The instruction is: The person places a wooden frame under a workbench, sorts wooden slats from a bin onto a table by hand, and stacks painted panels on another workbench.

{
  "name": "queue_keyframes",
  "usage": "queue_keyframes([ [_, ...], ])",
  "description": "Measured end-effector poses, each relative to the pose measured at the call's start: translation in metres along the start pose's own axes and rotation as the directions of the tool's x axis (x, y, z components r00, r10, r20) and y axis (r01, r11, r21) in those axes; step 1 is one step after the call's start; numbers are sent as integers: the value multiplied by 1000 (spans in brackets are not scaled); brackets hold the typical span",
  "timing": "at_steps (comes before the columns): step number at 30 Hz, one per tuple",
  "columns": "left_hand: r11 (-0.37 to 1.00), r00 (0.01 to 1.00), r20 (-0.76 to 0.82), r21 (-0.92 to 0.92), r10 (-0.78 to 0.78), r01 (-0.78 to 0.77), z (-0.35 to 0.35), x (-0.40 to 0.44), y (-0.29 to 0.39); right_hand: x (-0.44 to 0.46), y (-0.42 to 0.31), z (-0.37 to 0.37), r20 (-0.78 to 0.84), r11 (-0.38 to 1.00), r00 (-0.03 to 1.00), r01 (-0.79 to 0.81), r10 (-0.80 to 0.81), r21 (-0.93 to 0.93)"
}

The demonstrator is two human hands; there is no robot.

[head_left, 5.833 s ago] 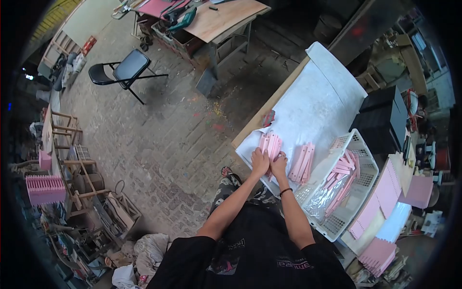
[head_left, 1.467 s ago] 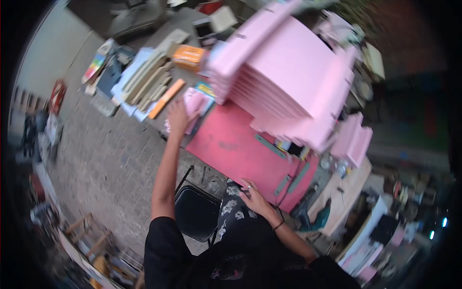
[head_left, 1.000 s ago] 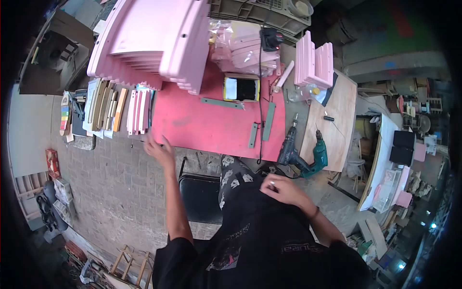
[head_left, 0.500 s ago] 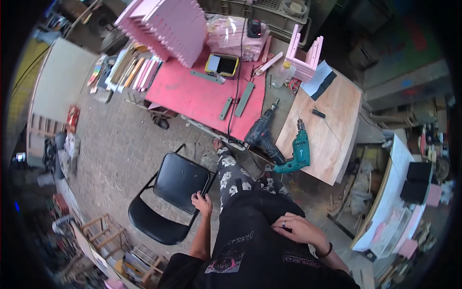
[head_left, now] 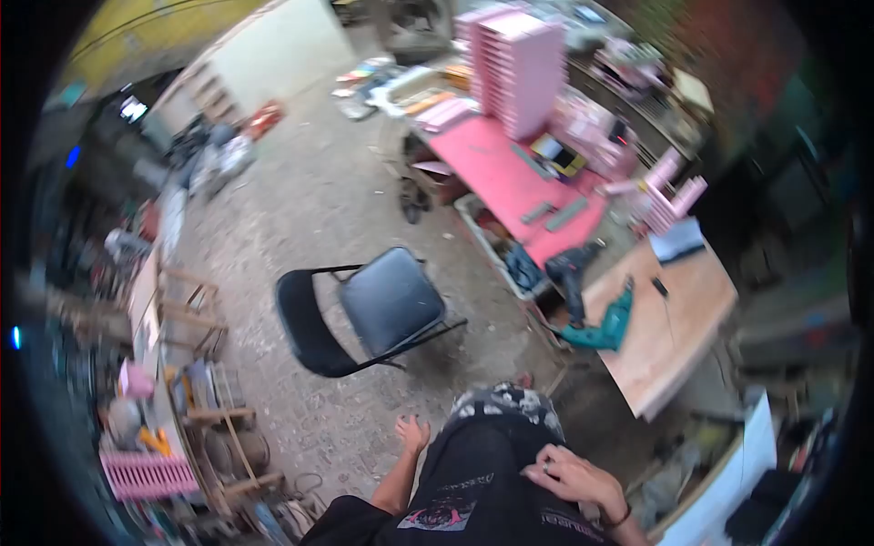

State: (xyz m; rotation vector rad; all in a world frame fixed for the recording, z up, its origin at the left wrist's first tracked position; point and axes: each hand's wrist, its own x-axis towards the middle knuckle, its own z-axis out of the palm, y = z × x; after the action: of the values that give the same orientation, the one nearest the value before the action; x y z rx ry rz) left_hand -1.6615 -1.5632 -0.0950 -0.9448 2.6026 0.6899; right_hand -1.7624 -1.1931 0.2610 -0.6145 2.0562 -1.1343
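Your left hand (head_left: 412, 432) hangs empty, fingers spread, near but apart from the chair (head_left: 391, 300) standing ahead on the floor. Your right hand (head_left: 575, 478) lies against your shirt (head_left: 519, 510), fingers bent; whether it grips cloth cannot be told. Beyond, a green drill (head_left: 614, 324) rests on a board (head_left: 692, 300).

You have in view two hands (head_left: 578, 478), one black folding chair (head_left: 391, 300), two drills (head_left: 612, 329), three grey-green strips (head_left: 567, 214), one pink-red sheet (head_left: 478, 164) and one tall pink stack (head_left: 523, 77).
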Motion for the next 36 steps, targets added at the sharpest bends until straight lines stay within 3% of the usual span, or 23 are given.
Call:
queue_keyframes([
  [3,994,994,-106,-102,34,-44,-4,-8,-14,0,28,36,101,990,989,117,-108,-84],
  [4,992,988,-149,-104,52,-68,-8,-12,-19,1,30,47,210,991,977,72,-47,-114],
  [5,977,950,-309,-179,56,-116,-12,-27,-39,1,-35,59,258,997,965,-22,42,-78],
  [7,966,927,-373,-227,30,-122,-25,-53,-62,2,-38,99,328,998,943,56,-52,-1],
  [9,947,905,-421,-311,-58,-85,-40,-98,-97,4,-10,155,468,988,875,153,-125,-21],
  [12,926,846,-503,-377,-176,-31,-25,-179,-196,10,-38,211,625,961,762,269,-171,-66],
  [14,907,789,-504,-394,-351,151,-1,-250,-265,9,-63,237,701,937,692,334,-172,-99],
  [16,758,632,-431,-467,-644,454,35,-327,-327,9,-86,260,754,908,636,395,-164,-136],
  [17,551,571,-138,-514,-809,657,32,-367,-345,9,-90,274,773,899,611,417,-169,-134],
  [18,384,391,-60,-375,-918,844,45,-397,-364,10,-93,286,787,885,589,447,-182,-129],
  [21,13,44,29,-674,-999,739,82,-474,-384,31,-58,337,822,919,487,380,-296,106],
  [22,-40,8,69,-659,-998,751,94,-486,-387,34,-66,337,836,922,502,386,-223,14],
  [25,55,135,107,-550,-985,833,87,-470,-381,50,-155,338,923,838,367,534,-113,-110],
  [31,434,466,-64,-493,-882,754,69,-380,-396,130,-194,400,953,787,294,604,-76,-124],
  [34,615,618,-179,-489,-765,619,44,-326,-445,196,-215,445,972,654,64,749,-228,104],
  [35,580,597,-187,-574,-780,577,28,-314,-453,214,-226,457,964,601,-25,778,-264,185],
  [36,537,570,-193,-655,-799,532,5,-301,-461,230,-244,468,985,572,-89,805,-149,159],
])
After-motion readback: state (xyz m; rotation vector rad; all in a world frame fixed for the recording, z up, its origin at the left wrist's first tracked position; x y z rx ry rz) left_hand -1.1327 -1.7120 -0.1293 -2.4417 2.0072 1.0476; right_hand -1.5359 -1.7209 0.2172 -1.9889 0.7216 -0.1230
